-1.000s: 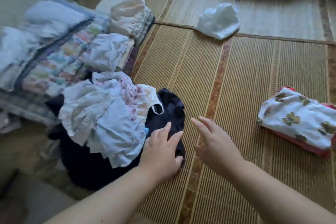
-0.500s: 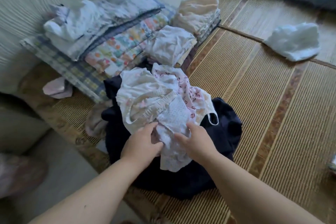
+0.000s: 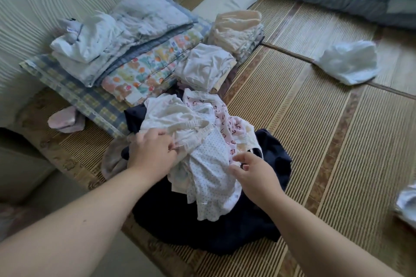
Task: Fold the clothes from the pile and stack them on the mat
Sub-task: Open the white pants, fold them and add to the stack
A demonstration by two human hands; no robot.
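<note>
While the pile [image 3: 225, 123] of clothes sits on the mat [image 3: 315, 141], your left hand [image 3: 153, 153] pinches a white cloth [image 3: 173, 117] on top of the pile. Your right hand [image 3: 254, 175] curls by the pile's dotted cloth [image 3: 209, 171]; I cannot tell if it grips.

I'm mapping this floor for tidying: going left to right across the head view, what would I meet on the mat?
Pink sock → left hand, gripping the white elastic-waist garment → right hand, touching the dotted garment → crumpled white cloth → pale garment at the right edge.
</note>
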